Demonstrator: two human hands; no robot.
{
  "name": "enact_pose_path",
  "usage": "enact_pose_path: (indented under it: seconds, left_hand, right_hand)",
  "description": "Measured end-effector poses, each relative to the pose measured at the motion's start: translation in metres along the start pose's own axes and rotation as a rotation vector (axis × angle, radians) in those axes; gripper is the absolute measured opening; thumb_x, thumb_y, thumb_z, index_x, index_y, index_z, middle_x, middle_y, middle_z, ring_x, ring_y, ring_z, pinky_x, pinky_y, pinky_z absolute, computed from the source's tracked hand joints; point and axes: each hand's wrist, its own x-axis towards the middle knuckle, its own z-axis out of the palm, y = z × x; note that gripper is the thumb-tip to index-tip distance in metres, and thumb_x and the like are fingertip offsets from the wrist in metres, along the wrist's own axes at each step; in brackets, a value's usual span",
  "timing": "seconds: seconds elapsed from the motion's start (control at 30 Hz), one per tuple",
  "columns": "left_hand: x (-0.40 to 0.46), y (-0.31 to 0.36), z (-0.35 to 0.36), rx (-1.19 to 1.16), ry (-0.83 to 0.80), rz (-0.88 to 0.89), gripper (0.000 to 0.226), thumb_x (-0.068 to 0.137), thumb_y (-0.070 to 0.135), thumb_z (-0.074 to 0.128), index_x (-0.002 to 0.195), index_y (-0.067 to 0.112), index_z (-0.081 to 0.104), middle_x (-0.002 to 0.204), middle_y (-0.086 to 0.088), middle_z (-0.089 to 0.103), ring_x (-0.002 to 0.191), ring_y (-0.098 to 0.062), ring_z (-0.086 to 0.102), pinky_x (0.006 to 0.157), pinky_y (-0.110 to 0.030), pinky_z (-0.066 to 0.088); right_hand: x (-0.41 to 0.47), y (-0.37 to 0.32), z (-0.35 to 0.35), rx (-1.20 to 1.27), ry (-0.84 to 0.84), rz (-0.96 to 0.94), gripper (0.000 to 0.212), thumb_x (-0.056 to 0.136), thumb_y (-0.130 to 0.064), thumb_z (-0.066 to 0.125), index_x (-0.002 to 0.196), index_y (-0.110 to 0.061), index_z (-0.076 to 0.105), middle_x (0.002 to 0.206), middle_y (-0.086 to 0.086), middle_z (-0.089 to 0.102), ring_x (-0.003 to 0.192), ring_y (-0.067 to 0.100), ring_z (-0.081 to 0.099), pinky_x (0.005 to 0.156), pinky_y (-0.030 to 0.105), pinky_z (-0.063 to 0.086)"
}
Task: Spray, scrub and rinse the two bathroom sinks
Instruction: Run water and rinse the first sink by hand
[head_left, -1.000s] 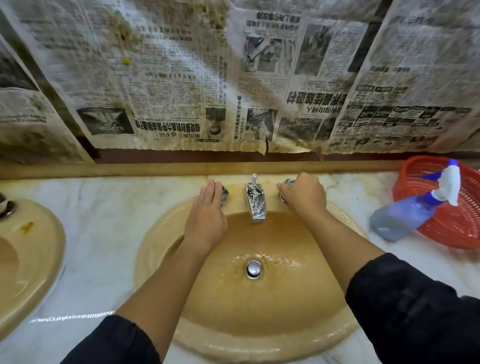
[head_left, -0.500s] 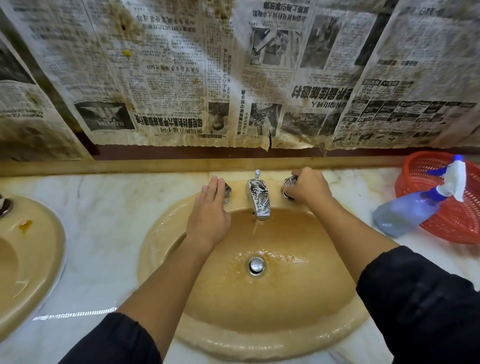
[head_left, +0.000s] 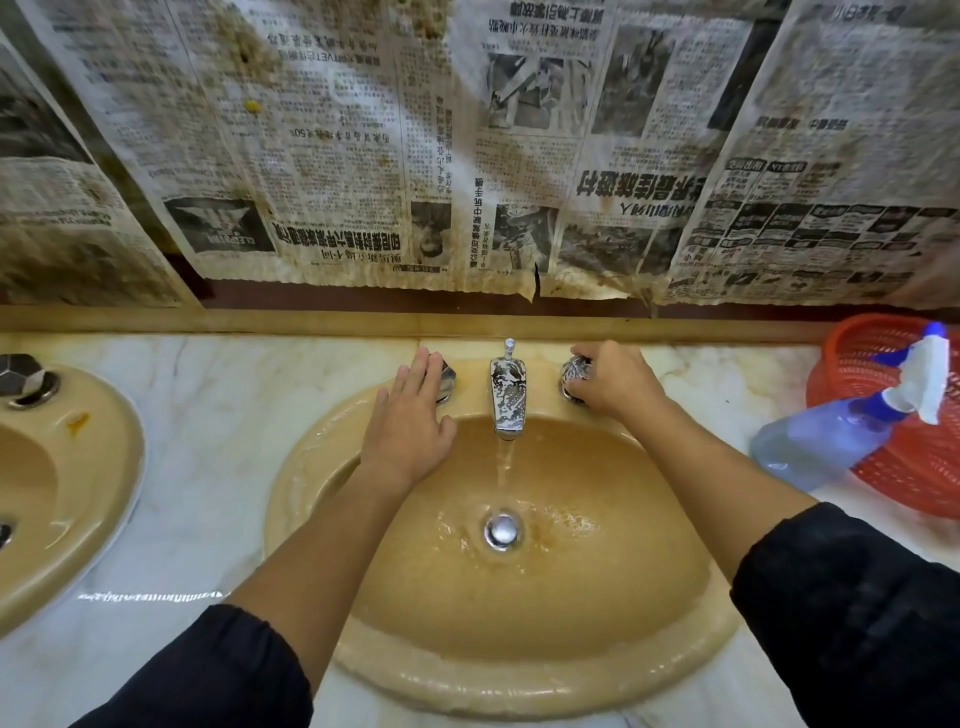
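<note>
A yellow-beige oval sink sits in front of me in a marble counter. Water runs from its chrome spout down to the drain. My right hand grips the right tap knob with curled fingers. My left hand lies flat with straight fingers on the sink rim, its fingertips touching the left tap knob. A second sink of the same colour shows at the left edge, with its own knob.
A blue spray bottle with a white trigger leans on a red plastic basket at the right of the marble counter. Stained newspaper sheets cover the wall behind the sinks.
Water has started flowing from the spout into the basin. My right hand has turned on the right knob, and the left hand has stayed on the left knob.
</note>
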Motion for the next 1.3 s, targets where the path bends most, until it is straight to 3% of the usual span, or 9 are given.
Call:
enact_pose_path:
  seconds: [0.37, 0.73, 0.87, 0.93, 1.03, 1.13, 1.2, 1.23, 1.3]
  left_hand:
    - [0.0, 0.008, 0.002, 0.104, 0.005, -0.045, 0.08, 0.096, 0.035, 0.047, 0.161, 0.018, 0.004, 0.169, -0.002, 0.001, 0.152, -0.031, 0.014, 0.121, -0.049, 0.023]
    - [-0.003, 0.013, -0.001, 0.187, -0.003, -0.064, 0.08, 0.096, 0.039, 0.046, 0.161, 0.019, 0.003, 0.169, -0.001, 0.002, 0.148, -0.032, 0.022, 0.118, -0.046, 0.026]
    - [-0.003, 0.011, 0.0, 0.2, -0.011, -0.046, 0.084, 0.095, 0.043, 0.048, 0.161, 0.019, 0.002, 0.169, -0.002, 0.0, 0.149, -0.033, 0.022, 0.119, -0.046, 0.026]
    - [-0.003, 0.007, 0.002, 0.21, -0.004, -0.027, 0.087, 0.094, 0.045, 0.05, 0.161, 0.018, 0.002, 0.169, -0.003, 0.001, 0.147, -0.034, 0.025, 0.118, -0.046, 0.028]
    - [-0.002, 0.0, 0.005, 0.216, 0.004, 0.019, 0.09, 0.092, 0.047, 0.053, 0.16, 0.016, 0.003, 0.168, -0.006, 0.003, 0.144, -0.033, 0.029, 0.116, -0.047, 0.031]
    - [-0.003, -0.008, 0.001, 0.214, -0.004, 0.089, 0.087, 0.096, 0.047, 0.05, 0.161, 0.019, -0.001, 0.169, -0.004, -0.003, 0.151, -0.031, 0.017, 0.122, -0.046, 0.021]
    - [-0.012, -0.019, -0.002, 0.218, -0.011, 0.156, 0.085, 0.098, 0.046, 0.047, 0.161, 0.022, -0.004, 0.168, -0.003, -0.009, 0.155, -0.028, 0.004, 0.125, -0.046, 0.012]
    - [-0.019, -0.026, -0.001, 0.222, -0.004, 0.196, 0.083, 0.098, 0.044, 0.046, 0.161, 0.022, -0.004, 0.168, -0.004, -0.011, 0.155, -0.026, 0.0, 0.126, -0.046, 0.009]
    - [-0.036, -0.041, 0.007, 0.279, 0.011, 0.3, 0.079, 0.095, 0.043, 0.042, 0.161, 0.017, 0.005, 0.168, -0.009, -0.007, 0.155, -0.027, 0.0, 0.125, -0.049, 0.011]
  right_hand:
    - [0.004, 0.011, -0.001, -0.022, -0.032, -0.134, 0.055, 0.086, -0.023, 0.069, 0.14, -0.025, 0.057, 0.136, 0.008, 0.06, 0.127, 0.029, 0.052, 0.1, 0.037, 0.047]
    - [0.005, 0.019, 0.001, -0.027, -0.036, -0.175, 0.054, 0.089, -0.026, 0.066, 0.142, -0.029, 0.053, 0.139, 0.01, 0.057, 0.129, 0.03, 0.049, 0.1, 0.038, 0.045]
    - [-0.027, 0.02, 0.025, 0.045, 0.087, -0.13, 0.064, 0.095, -0.028, 0.062, 0.153, -0.029, 0.035, 0.155, 0.006, 0.034, 0.137, 0.03, 0.036, 0.105, 0.044, 0.042]
    - [-0.057, 0.015, 0.045, 0.182, 0.223, -0.105, 0.068, 0.094, -0.028, 0.064, 0.154, -0.028, 0.032, 0.156, 0.003, 0.026, 0.139, 0.026, 0.034, 0.106, 0.042, 0.041]
    - [-0.097, 0.005, 0.082, 0.391, 0.359, -0.072, 0.061, 0.095, -0.029, 0.063, 0.15, -0.023, 0.04, 0.145, 0.001, 0.039, 0.129, 0.017, 0.044, 0.104, 0.032, 0.039]
    - [-0.106, -0.005, 0.122, 0.8, 0.16, 0.196, 0.037, 0.095, -0.033, 0.058, 0.128, -0.015, 0.062, 0.132, 0.005, 0.059, 0.115, 0.02, 0.058, 0.105, 0.038, 0.044]
    - [-0.102, -0.023, 0.139, 1.171, -0.002, 0.467, 0.027, 0.096, -0.031, 0.052, 0.098, -0.008, 0.066, 0.108, 0.009, 0.067, 0.09, 0.02, 0.061, 0.088, 0.041, 0.052]
    - [-0.098, -0.035, 0.143, 1.315, -0.056, 0.537, 0.028, 0.099, -0.027, 0.048, 0.09, -0.005, 0.063, 0.094, 0.009, 0.061, 0.079, 0.018, 0.055, 0.08, 0.036, 0.05]
    - [-0.091, -0.059, 0.144, 1.574, -0.119, 0.583, 0.03, 0.104, -0.022, 0.036, 0.103, -0.008, 0.062, 0.099, 0.014, 0.057, 0.088, 0.022, 0.058, 0.1, 0.039, 0.047]
